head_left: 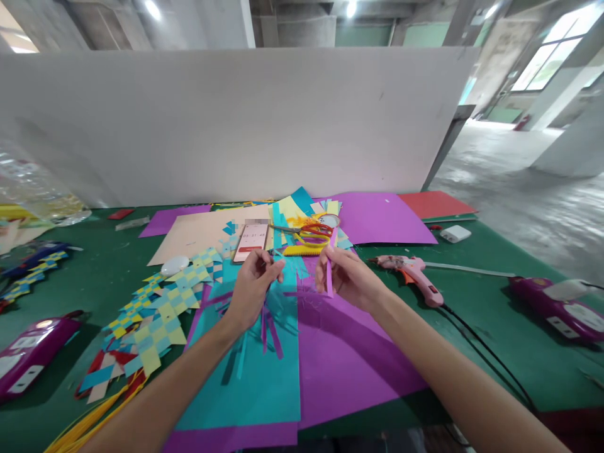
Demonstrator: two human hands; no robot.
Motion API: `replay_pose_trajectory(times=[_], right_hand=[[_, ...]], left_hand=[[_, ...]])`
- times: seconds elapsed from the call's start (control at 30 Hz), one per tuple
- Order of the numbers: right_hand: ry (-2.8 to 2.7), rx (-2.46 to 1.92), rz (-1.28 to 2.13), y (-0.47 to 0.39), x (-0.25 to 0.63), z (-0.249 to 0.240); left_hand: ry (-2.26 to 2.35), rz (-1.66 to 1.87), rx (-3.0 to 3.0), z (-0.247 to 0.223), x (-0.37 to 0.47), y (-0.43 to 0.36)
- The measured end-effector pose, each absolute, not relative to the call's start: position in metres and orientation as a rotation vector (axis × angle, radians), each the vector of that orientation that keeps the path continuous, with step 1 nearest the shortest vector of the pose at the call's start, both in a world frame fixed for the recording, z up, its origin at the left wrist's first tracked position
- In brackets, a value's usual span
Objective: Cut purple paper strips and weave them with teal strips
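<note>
My left hand (255, 284) is closed, thumb against curled fingers, above a teal paper sheet (245, 396). Narrow purple and teal paper strips (270, 330) trail down from beneath its fingers. My right hand (346, 275) pinches a light purple paper strip (329, 280), which stands nearly upright over a purple sheet (349, 371). Just beyond both hands lie red- and yellow-handled scissors (315, 234), a roll of tape (329, 220) and a phone (251, 241) showing a timer.
Woven yellow-and-blue paper pieces (163, 314) lie to the left, near yellow tassel cords (94, 418). At right are a pink glue gun (415, 275) with its cord and a purple power strip (557, 308). A white partition (236, 126) stands behind the green table (495, 264).
</note>
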State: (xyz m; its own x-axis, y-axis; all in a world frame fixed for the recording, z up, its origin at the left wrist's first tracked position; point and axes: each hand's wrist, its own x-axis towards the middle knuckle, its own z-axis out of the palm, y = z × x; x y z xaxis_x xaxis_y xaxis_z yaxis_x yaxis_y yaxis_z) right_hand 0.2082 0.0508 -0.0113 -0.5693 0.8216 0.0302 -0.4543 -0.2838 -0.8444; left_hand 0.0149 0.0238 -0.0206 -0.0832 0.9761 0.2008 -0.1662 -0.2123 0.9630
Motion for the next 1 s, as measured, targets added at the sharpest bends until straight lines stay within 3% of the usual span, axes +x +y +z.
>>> replay_pose_trajectory(times=[0.17,0.47,0.83,1.0], right_hand=[[-1.036,-0.43,2.026,0.052,0.208,-0.017],[-0.983,-0.547,1.737,0.052,0.206,-0.011],[-1.015,-0.582,1.642,0.046,0.196,-0.016],[-1.075,-0.658,1.408,0.045,0.195,-0.022]], left_hand=[[0.968,1.433,1.063,-0.017,0.018,0.023],[1.059,1.267,1.212,-0.025,0.013,0.024],[1.01,1.131,1.236,-0.025,0.016,0.02],[0.929,1.108,1.174,-0.022,0.02,0.017]])
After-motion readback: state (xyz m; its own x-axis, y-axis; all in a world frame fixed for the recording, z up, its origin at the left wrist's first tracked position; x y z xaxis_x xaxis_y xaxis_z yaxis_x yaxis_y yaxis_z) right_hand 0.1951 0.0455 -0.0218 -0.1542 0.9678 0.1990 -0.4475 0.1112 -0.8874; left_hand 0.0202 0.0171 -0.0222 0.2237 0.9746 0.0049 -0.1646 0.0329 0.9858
